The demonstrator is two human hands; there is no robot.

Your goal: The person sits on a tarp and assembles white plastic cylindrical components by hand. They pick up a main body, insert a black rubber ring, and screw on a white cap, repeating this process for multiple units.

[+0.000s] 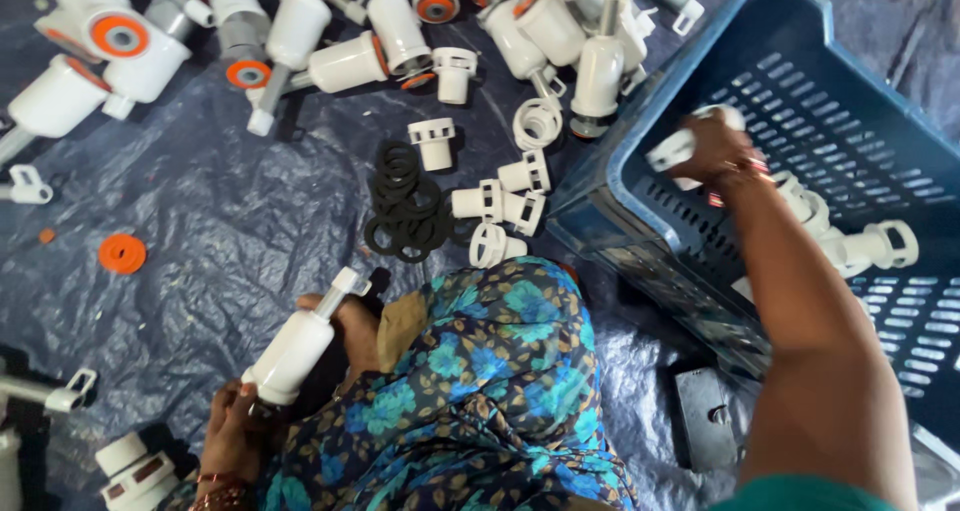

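A dark blue plastic sheet (200, 241) covers the floor and carries everything in view. On the right, a large blue slotted crate (800, 101) sits tilted, its open side facing the person. Across the top lies a heap of white plastic valve bodies (330, 31), many with orange seals. In the middle of the sheet sit a loose pile of black rubber rings (405, 203) and, just beside it, a few small white slotted caps (500, 206). A lone orange washer (122, 254) lies well apart at the left.

The person's right hand (715, 149) reaches into the crate, fingers closed around a small white fitting (672, 151), close to other white fittings lying at the crate wall. The left hand (232, 433), low at the left beside the floral-print knee (490, 371), grips the base of a white cylindrical valve body (295, 349), which slants upward with its narrow stem on top; toes of a foot seem to touch its upper part.

The tilted crate looks likely to tip or slide if the reaching arm leans on its rim. The slanted valve body, held at one end only, could slip and roll into the black rings, scattering them. The small fitting could drop through the grip while attention is split between both hands.
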